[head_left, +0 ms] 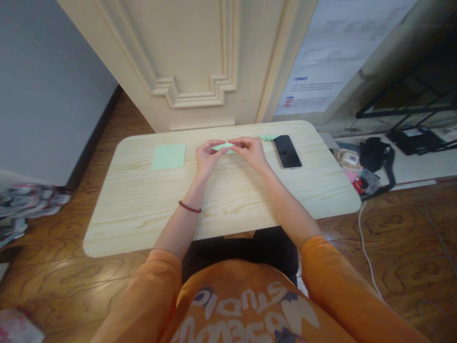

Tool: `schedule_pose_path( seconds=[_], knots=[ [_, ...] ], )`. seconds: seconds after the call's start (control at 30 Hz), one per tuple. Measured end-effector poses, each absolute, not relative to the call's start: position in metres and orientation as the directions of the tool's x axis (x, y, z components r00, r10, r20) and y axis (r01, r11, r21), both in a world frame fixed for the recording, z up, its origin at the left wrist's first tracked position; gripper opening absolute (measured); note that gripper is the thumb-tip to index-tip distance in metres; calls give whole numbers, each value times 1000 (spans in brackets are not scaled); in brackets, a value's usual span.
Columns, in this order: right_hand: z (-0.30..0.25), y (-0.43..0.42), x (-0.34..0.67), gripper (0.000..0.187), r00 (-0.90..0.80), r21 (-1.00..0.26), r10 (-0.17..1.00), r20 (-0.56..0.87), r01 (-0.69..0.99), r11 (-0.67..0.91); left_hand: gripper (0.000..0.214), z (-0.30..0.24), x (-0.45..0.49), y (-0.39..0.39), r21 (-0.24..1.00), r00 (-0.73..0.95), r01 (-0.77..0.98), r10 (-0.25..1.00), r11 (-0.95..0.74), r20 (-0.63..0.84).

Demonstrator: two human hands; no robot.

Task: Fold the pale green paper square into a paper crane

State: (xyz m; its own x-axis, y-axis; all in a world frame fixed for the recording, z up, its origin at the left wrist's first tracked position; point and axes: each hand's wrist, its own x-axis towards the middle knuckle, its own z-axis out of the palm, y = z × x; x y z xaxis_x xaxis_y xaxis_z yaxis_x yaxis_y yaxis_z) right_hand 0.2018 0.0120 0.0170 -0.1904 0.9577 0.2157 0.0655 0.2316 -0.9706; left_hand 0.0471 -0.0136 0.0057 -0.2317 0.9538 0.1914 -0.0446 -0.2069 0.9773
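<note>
Between my two hands is a small folded piece of light green paper, held just above the far part of the table. My left hand pinches its left side between thumb and fingers. On the other side, my right hand pinches the paper's right part. The fingers cover much of the paper, so its exact folds are hidden. To the left lies a flat square of light green paper. A folded green paper shape with pointed ends rests right of my right hand, by the phone's upper corner.
A smartphone with a dark screen lies on the pale wood-grain table. Behind the table stands a cream moulded panel. At right, a low shelf carries a black bag and small items. A white cable hangs beside the table.
</note>
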Motion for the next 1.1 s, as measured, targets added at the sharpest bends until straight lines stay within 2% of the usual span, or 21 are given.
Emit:
schedule_pose_path(
  seconds=[0.3, 0.6, 0.83, 1.1],
  knots=[
    [24, 9, 206, 13, -209, -947, 939, 273, 113, 301, 23, 6, 43, -13, 965, -176, -43, 953, -259, 248],
    [22, 11, 209, 13, -212, -943, 942, 260, 156, 296, 27, 4, 41, -12, 976, -181, -37, 962, -216, 207],
    [22, 10, 209, 15, -243, -923, 921, 305, 164, 349, 32, 7, 42, -14, 973, -176, -33, 960, -229, 220],
    [23, 9, 207, 8, -235, -899, 916, 326, 223, 378, 21, 2, 40, -10, 969, -184, 16, 952, -245, 243]
  ],
)
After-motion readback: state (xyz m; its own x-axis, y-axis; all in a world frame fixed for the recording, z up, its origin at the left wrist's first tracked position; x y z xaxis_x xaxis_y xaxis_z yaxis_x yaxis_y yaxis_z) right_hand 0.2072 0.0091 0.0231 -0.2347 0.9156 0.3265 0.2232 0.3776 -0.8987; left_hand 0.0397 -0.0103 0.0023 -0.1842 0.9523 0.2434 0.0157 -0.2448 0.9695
